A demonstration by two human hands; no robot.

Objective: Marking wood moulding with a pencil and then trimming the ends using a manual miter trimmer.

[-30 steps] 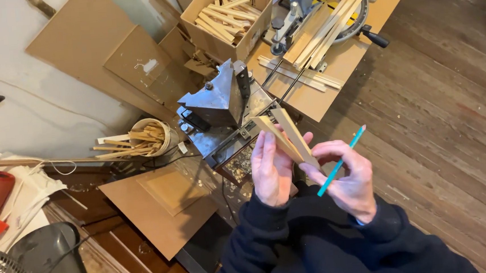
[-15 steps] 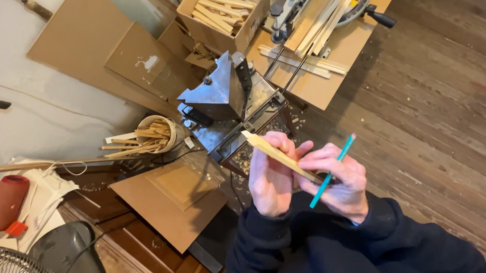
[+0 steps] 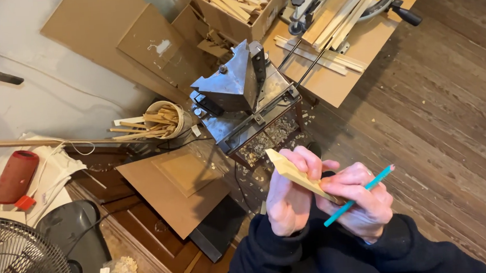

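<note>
between both hands, wood strip (image 3: 298, 176), teal pencil (image 3: 359, 195)

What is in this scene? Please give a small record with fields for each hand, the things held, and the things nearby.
Left hand: left hand grips the wooden strip from its left side.
Right hand: right hand holds the strip's lower end, and the teal pencil between its fingers.
Strip pose: tilted, pointed end up and to the left.
Ahead: metal machine on a stand, wood chips beneath it.
Behind: cardboard box holding wooden sticks.
Left: round container of sticks, red cylinder, wire fan.
Floor: dark wooden boards.
</note>
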